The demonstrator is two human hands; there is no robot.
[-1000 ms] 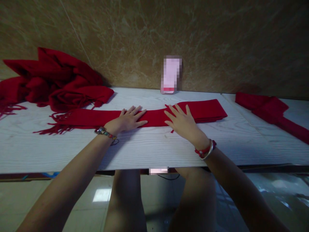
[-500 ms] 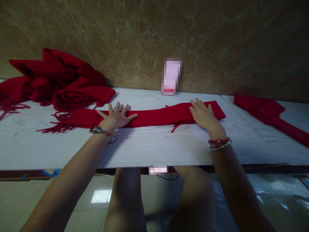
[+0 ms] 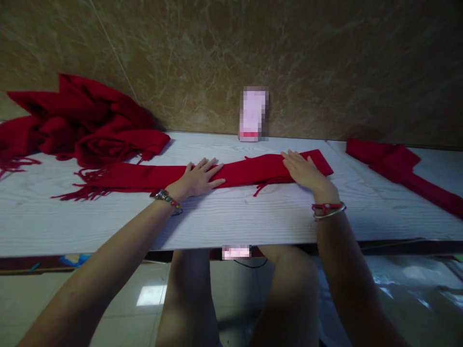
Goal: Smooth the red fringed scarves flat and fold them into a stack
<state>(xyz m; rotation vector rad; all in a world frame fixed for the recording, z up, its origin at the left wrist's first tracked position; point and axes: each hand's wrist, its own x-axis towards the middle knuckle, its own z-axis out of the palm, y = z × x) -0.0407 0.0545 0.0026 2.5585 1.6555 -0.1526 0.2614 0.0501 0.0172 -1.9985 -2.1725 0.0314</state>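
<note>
A long red scarf (image 3: 144, 174) lies folded lengthwise across the white table (image 3: 235, 217), its fringe at the left end. My left hand (image 3: 199, 177) rests flat on the scarf's middle, fingers stretched out toward the right. My right hand (image 3: 303, 169) lies flat on the scarf's folded right end, fingers extended toward the wall. Both hands press on the cloth and hold nothing. A few fringe strands hang out near my right hand.
A heap of red scarves (image 3: 79, 123) sits at the back left against the marbled wall. Another red scarf (image 3: 401, 166) lies at the right. A small pink blurred object (image 3: 252, 113) leans on the wall. My knees show below the table edge.
Over the second my right hand slid right along the scarf to its folded end and stays there. My left hand went left, then came back toward the middle.
</note>
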